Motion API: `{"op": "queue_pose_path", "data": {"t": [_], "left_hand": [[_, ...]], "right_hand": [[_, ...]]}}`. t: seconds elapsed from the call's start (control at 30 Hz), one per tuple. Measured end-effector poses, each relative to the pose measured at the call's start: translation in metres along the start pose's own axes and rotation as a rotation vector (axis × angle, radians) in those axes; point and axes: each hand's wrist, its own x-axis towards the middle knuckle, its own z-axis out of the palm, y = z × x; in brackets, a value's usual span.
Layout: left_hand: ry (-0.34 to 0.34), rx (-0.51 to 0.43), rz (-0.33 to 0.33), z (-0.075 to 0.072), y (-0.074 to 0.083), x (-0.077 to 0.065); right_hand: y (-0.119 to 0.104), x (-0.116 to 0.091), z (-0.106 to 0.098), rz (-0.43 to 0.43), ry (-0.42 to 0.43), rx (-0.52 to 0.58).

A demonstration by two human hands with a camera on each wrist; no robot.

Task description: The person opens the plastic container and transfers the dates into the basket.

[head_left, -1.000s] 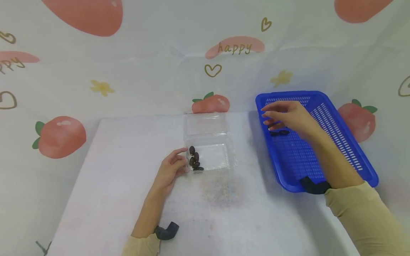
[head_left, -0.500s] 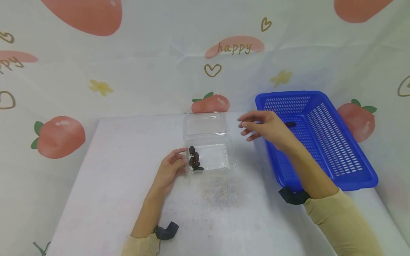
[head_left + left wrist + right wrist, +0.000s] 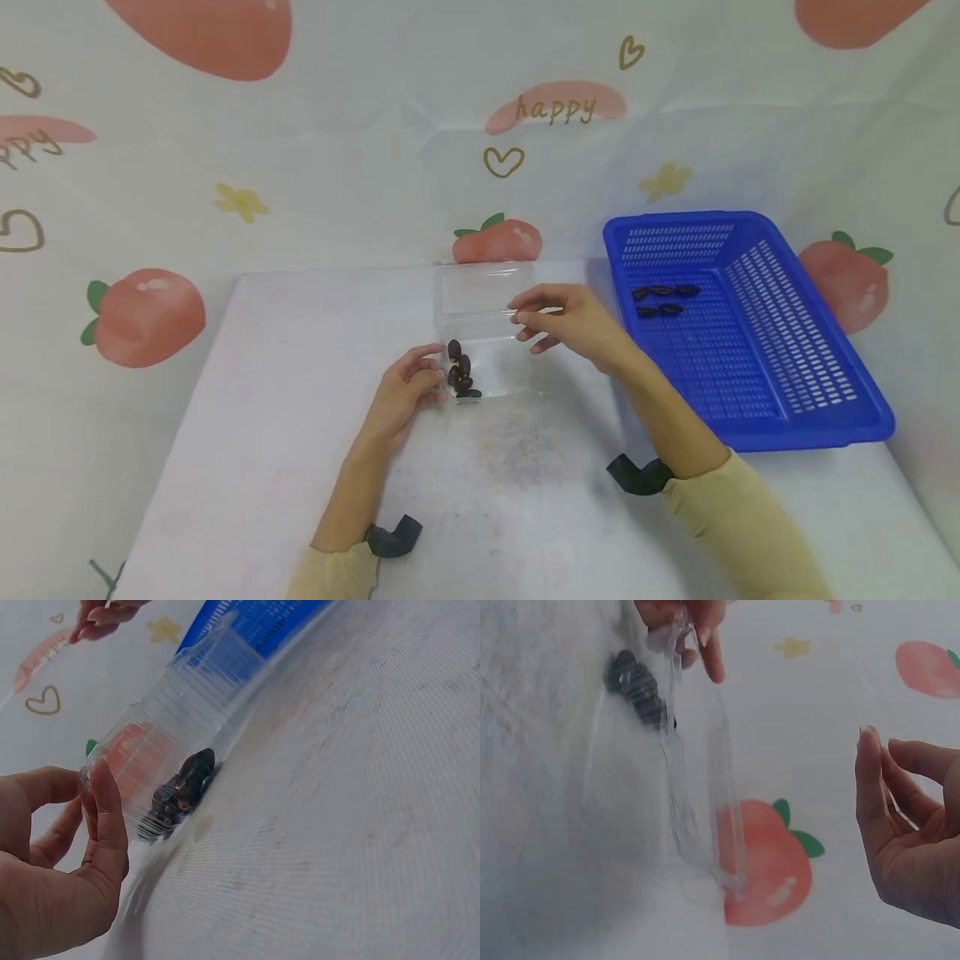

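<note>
Right grip (image 3: pixel 570 321): moved left from above the blue basket (image 3: pixel 720 367) to above the far right part of the clear box (image 3: pixel 506 367); thumb and fingertips stand a narrow gap apart.
Left grip (image 3: pixel 401 392): unmoved, pinching the clear box by its left edge.
Dark oval pieces (image 3: pixel 465 365): clustered along the left side of the clear box, just beside the left grip.
Box lid (image 3: pixel 480 292): open to the far side, partly behind the right grip in the head view.
Blue basket: right side of the desk (image 3: pixel 285 467), more dark pieces (image 3: pixel 687 291) in two rows near its far left corner.
Patterned cloth (image 3: pixel 360 167): beyond the desk.
Left wrist view: thumb and fingers on either side of the box edge; only part of the basket.
Right wrist view: gap at the right fingertips, clearer than from above.
</note>
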Motion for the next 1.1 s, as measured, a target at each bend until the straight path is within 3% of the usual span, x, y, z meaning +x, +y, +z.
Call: {"op": "queue_pose_path", "data": {"t": [0.27, 1.1], "left_hand": [[-0.002, 0.008, -0.003, 0.000, -0.001, 0.000], [-0.003, -0.003, 0.000, 0.000, -0.001, 0.000]], "right_hand": [[0.010, 0.009, 0.023, -0.008, -0.003, -0.035], [0.055, 0.032, 0.045, 0.018, -0.024, -0.043]]}}
